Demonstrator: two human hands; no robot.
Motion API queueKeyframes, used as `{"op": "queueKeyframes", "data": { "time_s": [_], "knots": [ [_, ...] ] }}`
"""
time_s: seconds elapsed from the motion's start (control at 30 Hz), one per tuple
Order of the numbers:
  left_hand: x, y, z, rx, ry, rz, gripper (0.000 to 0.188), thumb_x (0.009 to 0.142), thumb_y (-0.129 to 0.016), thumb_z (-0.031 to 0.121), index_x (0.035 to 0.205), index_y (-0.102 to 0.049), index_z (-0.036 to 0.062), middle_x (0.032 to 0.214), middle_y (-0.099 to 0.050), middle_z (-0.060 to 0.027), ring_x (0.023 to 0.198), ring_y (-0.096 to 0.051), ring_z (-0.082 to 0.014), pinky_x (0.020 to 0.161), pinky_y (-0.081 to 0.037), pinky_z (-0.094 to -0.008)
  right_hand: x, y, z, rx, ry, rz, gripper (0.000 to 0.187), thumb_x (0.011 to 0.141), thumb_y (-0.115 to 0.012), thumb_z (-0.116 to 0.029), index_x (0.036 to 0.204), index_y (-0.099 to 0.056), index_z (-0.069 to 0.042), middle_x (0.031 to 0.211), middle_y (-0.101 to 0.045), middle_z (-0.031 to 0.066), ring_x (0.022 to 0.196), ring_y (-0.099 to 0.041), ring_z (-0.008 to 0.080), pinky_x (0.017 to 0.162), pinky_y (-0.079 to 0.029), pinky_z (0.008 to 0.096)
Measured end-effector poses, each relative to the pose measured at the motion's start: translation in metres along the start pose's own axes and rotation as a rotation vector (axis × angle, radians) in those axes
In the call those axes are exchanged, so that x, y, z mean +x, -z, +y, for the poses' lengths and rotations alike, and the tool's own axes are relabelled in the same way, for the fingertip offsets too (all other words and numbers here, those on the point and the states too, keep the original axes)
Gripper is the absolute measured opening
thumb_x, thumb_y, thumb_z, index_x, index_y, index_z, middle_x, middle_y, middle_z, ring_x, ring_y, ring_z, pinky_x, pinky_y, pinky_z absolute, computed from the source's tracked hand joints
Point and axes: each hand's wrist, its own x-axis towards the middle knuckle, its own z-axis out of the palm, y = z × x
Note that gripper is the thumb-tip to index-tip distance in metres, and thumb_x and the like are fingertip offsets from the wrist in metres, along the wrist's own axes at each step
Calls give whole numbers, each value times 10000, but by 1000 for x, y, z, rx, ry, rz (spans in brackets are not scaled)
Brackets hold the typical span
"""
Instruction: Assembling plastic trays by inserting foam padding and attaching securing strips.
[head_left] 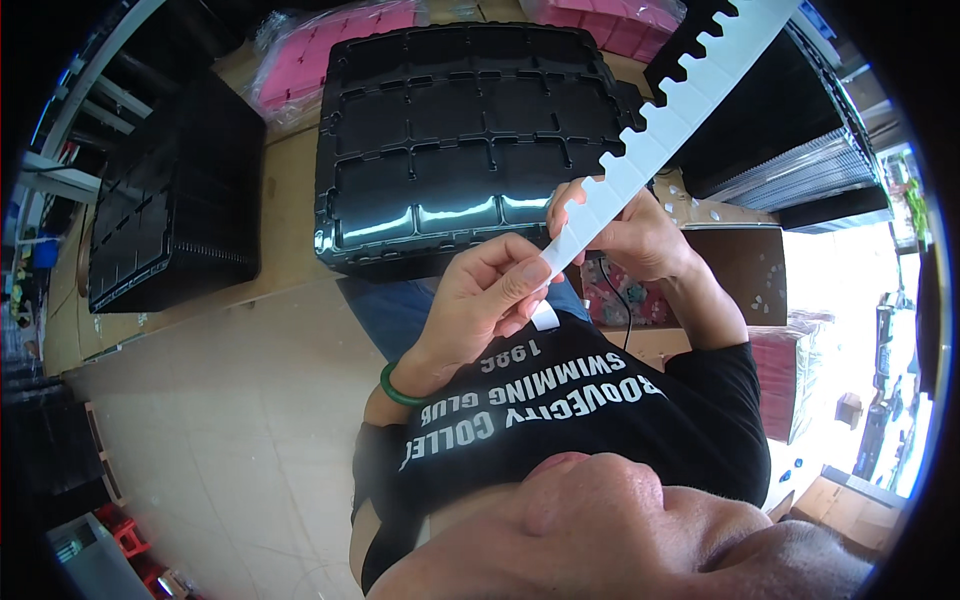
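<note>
Slants across the right side of the black tray (450, 125) as a white strip (655, 150), notched along one edge.

You were in a workshop or packing spot, tbh: black plastic trays (175, 200) stood stacked along your wooden bench (288, 190), clear-wrapped pink bundles (320, 55) sat there too, and an open cardboard box (745, 265) held pink and white bits (645, 303).

the long white toothed strip (668, 130) is cut off above and hides part of the bare right hand (647, 238).
</note>
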Motion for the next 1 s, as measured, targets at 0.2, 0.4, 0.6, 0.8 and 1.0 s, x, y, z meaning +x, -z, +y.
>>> {"op": "queueKeyframes", "data": {
  "time_s": [0.2,0.4,0.6,0.8,1.0],
  "knots": [
    [-41,26,0,455,-569,39,78,963,-661,31,972,-676,-46,754,-639,-46,590,-562,-44,509,-397,-182,49,-23,-35,-704,82,40,142,891,-746,-132,924,-711,2,915,-674,49,746,-629,92,697,-515,230],
    [-70,48,-12,417,-485,112,80,967,-652,33,976,-676,-42,766,-648,-44,594,-565,-40,522,-410,-181,138,-66,-12,-978,128,-201,142,871,-752,-133,917,-719,-3,801,-675,26,695,-600,74,650,-488,239],
    [-78,56,-12,380,-457,163,73,970,-648,39,961,-670,-30,759,-640,-27,580,-551,-27,517,-396,-176,168,-65,5,-1226,88,-278,164,853,-748,-138,931,-729,5,772,-673,51,676,-597,98,642,-486,259],
    [-74,63,-16,376,-391,166,73,974,-651,54,950,-672,-12,725,-631,0,552,-536,-17,508,-387,-176,173,-64,0,-1154,22,-314,156,841,-743,-127,920,-731,7,750,-676,49,666,-601,109,641,-487,260],
    [-72,63,-17,368,-365,171,76,970,-660,62,944,-670,-9,710,-627,6,552,-536,-13,503,-382,-175,181,-70,-3,-1246,38,-327,147,814,-740,-127,853,-727,15,697,-657,49,639,-596,110,623,-494,260]
  ]
}}
